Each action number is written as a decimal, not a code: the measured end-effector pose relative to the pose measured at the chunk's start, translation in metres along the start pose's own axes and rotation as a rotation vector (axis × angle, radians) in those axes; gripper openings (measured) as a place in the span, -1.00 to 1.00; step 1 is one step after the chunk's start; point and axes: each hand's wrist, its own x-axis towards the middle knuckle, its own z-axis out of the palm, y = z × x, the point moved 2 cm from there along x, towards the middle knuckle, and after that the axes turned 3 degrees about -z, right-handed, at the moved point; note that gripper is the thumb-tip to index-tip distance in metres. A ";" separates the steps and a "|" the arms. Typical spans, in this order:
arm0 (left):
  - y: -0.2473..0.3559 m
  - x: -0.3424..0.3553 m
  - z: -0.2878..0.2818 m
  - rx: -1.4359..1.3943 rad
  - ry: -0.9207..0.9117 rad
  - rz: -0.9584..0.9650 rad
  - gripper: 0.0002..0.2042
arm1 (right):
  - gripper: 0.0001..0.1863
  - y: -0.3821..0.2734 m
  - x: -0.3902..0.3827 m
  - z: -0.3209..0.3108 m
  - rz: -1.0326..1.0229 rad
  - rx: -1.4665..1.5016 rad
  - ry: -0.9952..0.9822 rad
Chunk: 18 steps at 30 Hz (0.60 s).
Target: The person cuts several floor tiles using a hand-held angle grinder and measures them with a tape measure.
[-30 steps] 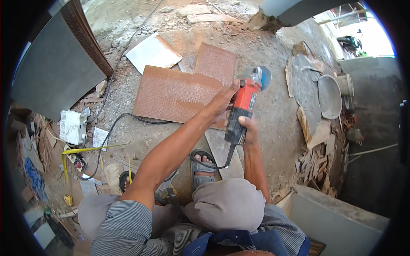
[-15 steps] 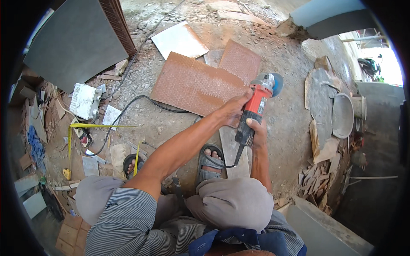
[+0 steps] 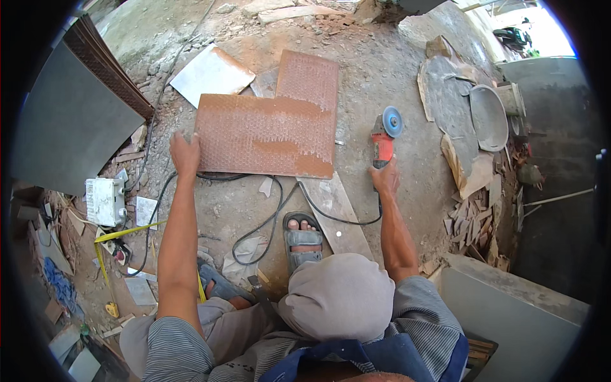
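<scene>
My right hand [image 3: 385,175] is closed on the handle of a red and black angle grinder [image 3: 382,148], whose blue disc [image 3: 393,120] points away from me. My left hand [image 3: 185,154] has its fingers apart at the left edge of a brown, textured-back tile [image 3: 235,130], touching or nearly touching it. That tile lies on the ground with a second brown piece [image 3: 305,73] behind it. A pale plank-like slab [image 3: 334,210] lies under the grinder's black cord [image 3: 273,210], beside my sandalled foot.
Stacked tiles [image 3: 76,108] lean at left, near a dirty white box [image 3: 105,200] and yellow tape [image 3: 118,234]. A white tile [image 3: 207,70] lies ahead. At right are a grey basin [image 3: 489,120], a pile of broken pieces [image 3: 471,232] and a low wall [image 3: 509,299].
My left hand has left the grinder and moved left to the brown tile's edge. My right hand carries the grinder slightly right, its disc now turned to face upward.
</scene>
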 end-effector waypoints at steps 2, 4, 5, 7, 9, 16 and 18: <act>-0.009 -0.003 0.004 -0.058 -0.131 -0.062 -0.58 | -0.20 0.007 -0.002 0.005 0.005 -0.061 0.033; -0.014 -0.004 0.009 -0.109 -0.249 -0.141 -0.56 | -0.18 0.010 -0.004 0.011 -0.019 -0.058 0.018; -0.013 -0.007 0.011 -0.125 -0.276 -0.124 -0.55 | -0.16 0.012 -0.005 0.012 -0.057 -0.068 0.054; -0.013 -0.007 0.014 -0.129 -0.285 -0.109 -0.55 | -0.13 0.013 -0.006 0.017 -0.068 -0.072 0.051; -0.014 -0.010 0.016 -0.178 -0.305 -0.187 -0.53 | -0.10 0.015 -0.007 0.019 -0.089 -0.083 0.067; -0.018 -0.010 0.016 -0.179 -0.328 -0.285 -0.49 | -0.09 0.016 -0.010 0.022 -0.110 -0.051 0.125; -0.017 -0.011 0.016 -0.171 -0.346 -0.310 -0.49 | -0.09 0.020 -0.012 0.023 -0.148 -0.058 0.156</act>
